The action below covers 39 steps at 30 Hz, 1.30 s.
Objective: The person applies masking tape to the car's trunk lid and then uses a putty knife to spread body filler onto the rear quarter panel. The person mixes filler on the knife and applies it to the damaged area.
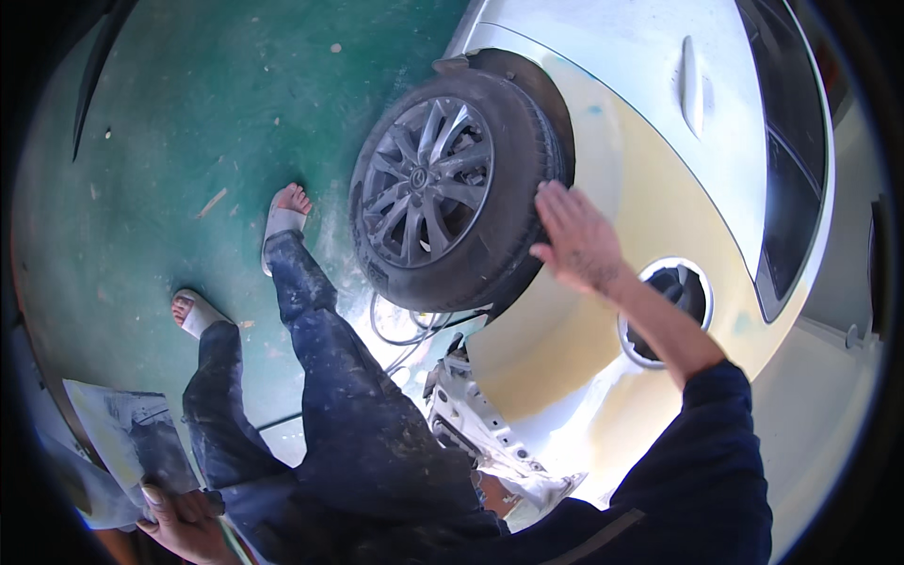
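Note:
At the lower left, my left hand [188, 527] is closed on a flat pale board [113, 424] with a dark grey smear on its face; the thumb lies over its near edge. My right hand [582, 237] reaches forward with its fingers stretched and close together, holding nothing. Its palm side faces the car's rear fender [603, 169], at the edge of the wheel arch; whether it presses on the surface I cannot tell. Yellowish filler or primer covers much of this fender. Left of the fingertips is the wheel [419, 179], with a black tyre and grey spoked rim.
Behind the wheel, an open round fuel-filler hole [683, 294] sits in the fender. The car's rear end [485, 433] is stripped to bare metal. Cables [405, 334] lie on the green floor [217, 113] beneath the wheel. My feet, in pale sandals [284, 221], stand left of the wheel.

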Tool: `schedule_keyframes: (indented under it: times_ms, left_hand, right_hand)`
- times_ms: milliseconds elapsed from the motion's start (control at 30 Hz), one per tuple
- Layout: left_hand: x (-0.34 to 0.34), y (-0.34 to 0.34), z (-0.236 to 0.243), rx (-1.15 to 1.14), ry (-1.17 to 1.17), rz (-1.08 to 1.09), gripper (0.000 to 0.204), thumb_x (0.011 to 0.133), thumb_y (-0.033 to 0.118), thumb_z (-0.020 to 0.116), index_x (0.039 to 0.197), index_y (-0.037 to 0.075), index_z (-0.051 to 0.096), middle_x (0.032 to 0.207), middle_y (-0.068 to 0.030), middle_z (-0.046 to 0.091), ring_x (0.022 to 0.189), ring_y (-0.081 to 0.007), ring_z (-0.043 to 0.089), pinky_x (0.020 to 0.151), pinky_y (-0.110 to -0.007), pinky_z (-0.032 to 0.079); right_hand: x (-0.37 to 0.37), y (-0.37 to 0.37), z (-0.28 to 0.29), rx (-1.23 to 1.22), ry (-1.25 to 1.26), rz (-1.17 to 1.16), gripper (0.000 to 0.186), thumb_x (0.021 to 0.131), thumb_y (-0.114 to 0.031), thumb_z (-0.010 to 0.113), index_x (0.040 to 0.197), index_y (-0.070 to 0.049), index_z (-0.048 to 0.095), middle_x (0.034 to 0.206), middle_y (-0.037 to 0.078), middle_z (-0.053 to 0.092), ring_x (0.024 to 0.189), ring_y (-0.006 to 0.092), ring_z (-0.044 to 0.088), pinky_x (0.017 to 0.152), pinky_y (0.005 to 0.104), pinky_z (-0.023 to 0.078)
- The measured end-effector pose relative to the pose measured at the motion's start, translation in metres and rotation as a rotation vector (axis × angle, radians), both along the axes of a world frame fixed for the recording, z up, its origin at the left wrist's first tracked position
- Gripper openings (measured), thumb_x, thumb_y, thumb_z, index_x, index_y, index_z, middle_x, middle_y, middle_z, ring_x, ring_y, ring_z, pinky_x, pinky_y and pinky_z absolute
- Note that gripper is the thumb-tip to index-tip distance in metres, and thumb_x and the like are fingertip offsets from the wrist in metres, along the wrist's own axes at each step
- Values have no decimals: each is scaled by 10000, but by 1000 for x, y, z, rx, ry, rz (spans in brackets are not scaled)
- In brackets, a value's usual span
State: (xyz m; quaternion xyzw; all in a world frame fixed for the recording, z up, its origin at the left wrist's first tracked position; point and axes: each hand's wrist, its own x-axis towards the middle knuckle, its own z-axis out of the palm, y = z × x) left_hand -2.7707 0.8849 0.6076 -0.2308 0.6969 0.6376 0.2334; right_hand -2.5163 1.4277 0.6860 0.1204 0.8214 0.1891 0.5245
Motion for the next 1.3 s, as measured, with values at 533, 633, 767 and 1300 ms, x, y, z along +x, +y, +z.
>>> schedule_keyframes:
  times_ms: [533, 633, 767, 1300]
  left_hand:
    - [-33, -96, 8, 67, -78, -61, 166, 1026, 229, 617, 1029, 64, 604, 480, 47, 286, 365, -64, 245, 331, -276, 208]
    - [-20, -78, 25, 21, -84, -26, 145, 1031, 213, 607, 1043, 70, 584, 481, 44, 282, 363, -67, 246, 322, -280, 210]
    - [-13, -67, 30, 25, -73, -19, 150, 1029, 210, 613, 1002, 72, 561, 484, 49, 276, 364, -62, 246, 327, -277, 206]
    - [-9, -53, 65, 131, -27, -2, 155, 998, 190, 654, 990, 81, 544, 477, 43, 302, 352, -62, 275, 307, -257, 239]
  right_hand:
    - [90, -154, 31, -320, 78, -166, 731, 923, -394, 634, 1490, -6, 385, 1547, 123, 418, 1479, 258, 321, 1229, 425, 235]
    - [53, -81, 40, -111, 134, -2, 670, 972, -367, 545, 1496, 15, 380, 1588, 150, 363, 1501, 284, 285, 1235, 454, 211]
    - [30, -42, 31, 49, 265, 49, 682, 950, -358, 568, 1481, 34, 398, 1566, 158, 390, 1477, 292, 318, 1233, 458, 211]
    - [141, -238, -13, -384, -66, 121, 772, 952, -482, 558, 1520, 3, 363, 1598, 121, 359, 1495, 262, 281, 1234, 441, 171]
